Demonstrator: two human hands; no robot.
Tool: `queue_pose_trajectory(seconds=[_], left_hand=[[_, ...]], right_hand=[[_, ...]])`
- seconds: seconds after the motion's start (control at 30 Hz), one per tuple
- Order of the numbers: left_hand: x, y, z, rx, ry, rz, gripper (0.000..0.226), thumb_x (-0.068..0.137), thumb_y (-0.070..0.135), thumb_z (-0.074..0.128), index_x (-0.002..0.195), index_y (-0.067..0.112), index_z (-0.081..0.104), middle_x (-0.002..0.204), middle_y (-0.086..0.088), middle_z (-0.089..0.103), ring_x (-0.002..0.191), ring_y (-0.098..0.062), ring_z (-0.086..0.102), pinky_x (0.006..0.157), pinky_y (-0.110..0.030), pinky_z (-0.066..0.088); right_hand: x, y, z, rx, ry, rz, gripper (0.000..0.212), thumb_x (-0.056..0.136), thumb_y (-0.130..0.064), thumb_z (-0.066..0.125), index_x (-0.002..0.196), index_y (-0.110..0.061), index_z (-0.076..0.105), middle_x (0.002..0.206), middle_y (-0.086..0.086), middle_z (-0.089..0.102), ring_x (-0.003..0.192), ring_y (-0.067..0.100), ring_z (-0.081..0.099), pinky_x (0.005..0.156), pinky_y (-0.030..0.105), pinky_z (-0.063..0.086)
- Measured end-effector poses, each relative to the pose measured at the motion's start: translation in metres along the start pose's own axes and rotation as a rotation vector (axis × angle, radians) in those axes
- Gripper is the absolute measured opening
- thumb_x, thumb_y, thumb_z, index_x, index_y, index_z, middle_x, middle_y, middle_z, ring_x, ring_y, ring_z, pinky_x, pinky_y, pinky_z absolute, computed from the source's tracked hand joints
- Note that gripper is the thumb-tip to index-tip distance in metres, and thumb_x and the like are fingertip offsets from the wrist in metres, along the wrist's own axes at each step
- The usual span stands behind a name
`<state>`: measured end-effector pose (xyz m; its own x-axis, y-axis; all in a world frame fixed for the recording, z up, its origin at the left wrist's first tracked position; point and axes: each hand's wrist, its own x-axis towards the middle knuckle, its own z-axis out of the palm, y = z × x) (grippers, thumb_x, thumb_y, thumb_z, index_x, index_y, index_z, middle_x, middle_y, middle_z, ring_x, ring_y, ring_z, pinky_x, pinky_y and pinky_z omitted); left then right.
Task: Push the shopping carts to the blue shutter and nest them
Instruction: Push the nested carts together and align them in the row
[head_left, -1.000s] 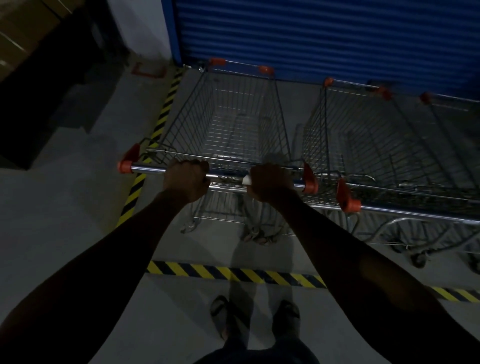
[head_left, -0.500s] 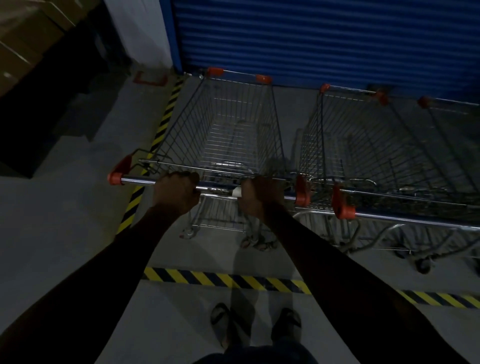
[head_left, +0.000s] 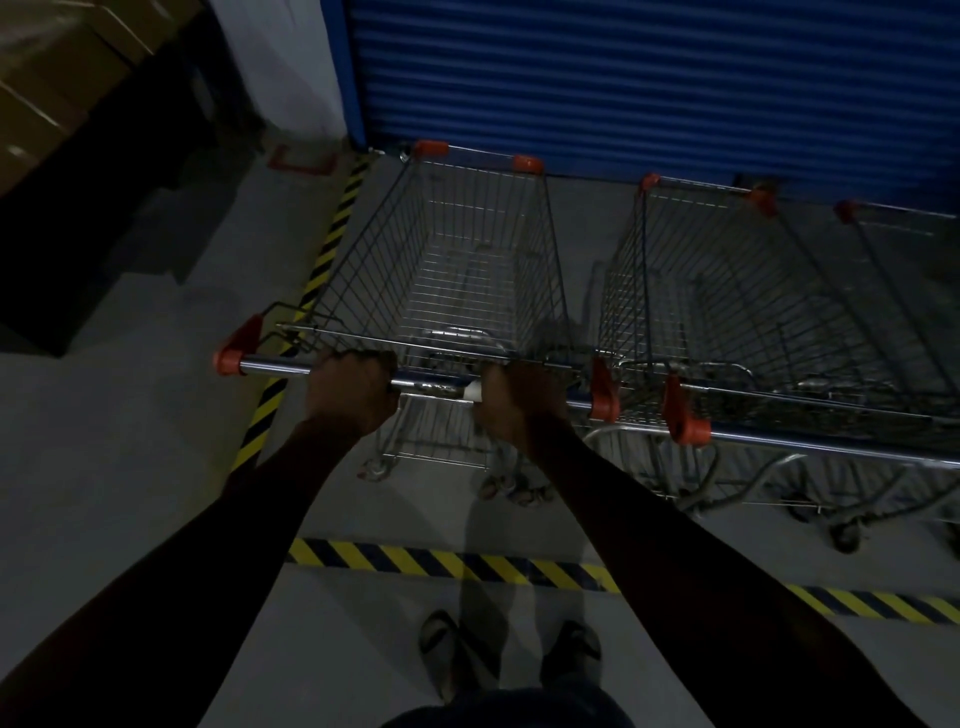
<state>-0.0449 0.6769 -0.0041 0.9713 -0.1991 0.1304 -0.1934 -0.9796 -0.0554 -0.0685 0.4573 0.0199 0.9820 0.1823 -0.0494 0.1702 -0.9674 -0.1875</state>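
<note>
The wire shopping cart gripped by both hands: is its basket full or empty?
Empty. Through the wire shopping cart's mesh only bare grey floor shows, nothing inside.

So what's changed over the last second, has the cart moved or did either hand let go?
Little visibly changed. The held cart sits slightly lower and further left in view, with no clear advance toward the blue shutter. Left hand and right hand still grip its handle. The neighbouring cart stays alongside.

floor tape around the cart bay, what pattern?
Diagonal yellow and black hazard stripes on the floor tape, clearest in the head view.
</note>
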Motion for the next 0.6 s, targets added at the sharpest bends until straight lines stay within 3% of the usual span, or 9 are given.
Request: queue_pose_trajectory(seconds=[0.23, 0.43, 0.6], left_hand=[[-0.0068, 0.0003, -0.0029, 0.015, 0.01, 0.009, 0.028, 0.064, 0.037, 0.05, 0.077, 0.016, 0.063, 0.067, -0.008, 0.068, 0.063, -0.032, 0.067, 0.073, -0.037, 0.048], [-0.0103, 0.0022, -0.0057, 0.056, 0.013, 0.009, 0.021, 0.062, 0.026, 0.075, 0.074, 0.013, 0.064, 0.059, -0.009, 0.065, 0.054, -0.033, 0.064, 0.067, -0.037, 0.051], [-0.0093, 0.0034, -0.0076, 0.053, -0.072, -0.01, 0.022, 0.068, 0.03, 0.072, 0.08, 0.013, 0.064, 0.07, -0.012, 0.069, 0.066, -0.035, 0.067, 0.08, -0.04, 0.048]], right_hand=[[-0.0045, -0.0015, 0.0057, 0.017, 0.033, 0.004, 0.029, 0.081, -0.044, 0.063, 0.098, -0.02, 0.063, 0.096, 0.003, 0.069, 0.092, 0.028, 0.065, 0.077, 0.034, 0.049], [-0.0075, -0.0006, 0.0051, -0.009, 0.028, -0.002, 0.028, 0.079, -0.04, 0.063, 0.099, -0.021, 0.063, 0.099, 0.003, 0.069, 0.094, 0.029, 0.065, 0.08, 0.038, 0.052], [-0.008, -0.0001, 0.0028, -0.024, 0.022, -0.002, 0.028, 0.077, -0.042, 0.063, 0.098, -0.022, 0.063, 0.098, 0.002, 0.07, 0.094, 0.029, 0.066, 0.079, 0.038, 0.053]])
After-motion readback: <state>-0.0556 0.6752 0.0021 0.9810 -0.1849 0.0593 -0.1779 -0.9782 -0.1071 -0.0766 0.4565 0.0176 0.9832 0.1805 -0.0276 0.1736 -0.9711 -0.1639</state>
